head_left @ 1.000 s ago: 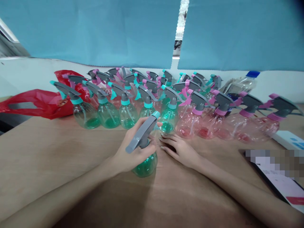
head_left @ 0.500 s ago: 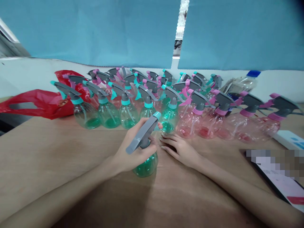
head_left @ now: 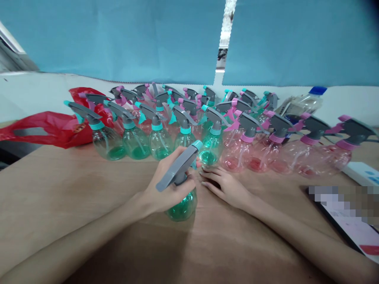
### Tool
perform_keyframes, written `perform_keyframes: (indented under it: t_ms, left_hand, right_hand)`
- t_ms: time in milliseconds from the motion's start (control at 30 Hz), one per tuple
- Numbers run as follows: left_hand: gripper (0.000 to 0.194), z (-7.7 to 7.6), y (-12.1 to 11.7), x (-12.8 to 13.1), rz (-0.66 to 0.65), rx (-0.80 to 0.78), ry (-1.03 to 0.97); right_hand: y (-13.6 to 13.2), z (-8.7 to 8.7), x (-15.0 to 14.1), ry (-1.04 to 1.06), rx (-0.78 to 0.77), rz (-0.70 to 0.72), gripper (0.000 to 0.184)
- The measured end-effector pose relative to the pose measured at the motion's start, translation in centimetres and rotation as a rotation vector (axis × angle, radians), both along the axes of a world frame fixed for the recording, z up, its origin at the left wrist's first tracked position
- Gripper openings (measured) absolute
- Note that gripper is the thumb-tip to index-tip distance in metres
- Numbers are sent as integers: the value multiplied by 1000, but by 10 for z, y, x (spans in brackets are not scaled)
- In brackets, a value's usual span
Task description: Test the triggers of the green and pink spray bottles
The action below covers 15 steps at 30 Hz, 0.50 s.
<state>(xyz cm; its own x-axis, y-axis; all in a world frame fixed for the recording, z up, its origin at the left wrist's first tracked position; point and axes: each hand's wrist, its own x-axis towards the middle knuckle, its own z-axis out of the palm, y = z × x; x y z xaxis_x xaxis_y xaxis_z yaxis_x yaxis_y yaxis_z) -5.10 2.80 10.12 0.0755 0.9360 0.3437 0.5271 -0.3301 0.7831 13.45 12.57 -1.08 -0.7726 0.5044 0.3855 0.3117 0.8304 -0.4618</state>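
Observation:
My left hand [head_left: 168, 181] is closed around the neck of a green spray bottle [head_left: 182, 207] with a grey head and a teal nozzle. The bottle stands on the wooden table, its nozzle pointing away to the upper right. A fingertip shows beside the teal trigger; the other fingers are mostly hidden behind the bottle. To its right, my right hand [head_left: 226, 187] rests on the tabletop, fingers loosely bent and slightly apart, with nothing in it. Just beyond its fingertips stands another green spray bottle [head_left: 211, 152].
Several green spray bottles [head_left: 136, 146] and pink spray bottles [head_left: 257, 157] stand in rows behind my hands. A red plastic bag [head_left: 56, 128] lies at left. A blue-capped clear bottle [head_left: 308, 104], a white box [head_left: 363, 173] and a tablet-like device [head_left: 349, 225] are at right.
The fingertip at the held bottle's trigger has shifted slightly downward, and more of the teal trigger shows. My right hand stays in place.

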Motion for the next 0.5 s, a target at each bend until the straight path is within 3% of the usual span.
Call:
perform_keyframes:
  t_ms: [500]
  left_hand:
    - [20,-2,-2,0,41,57,58]
  right_hand:
    - [-2,0,0,-18,13,-18,32]
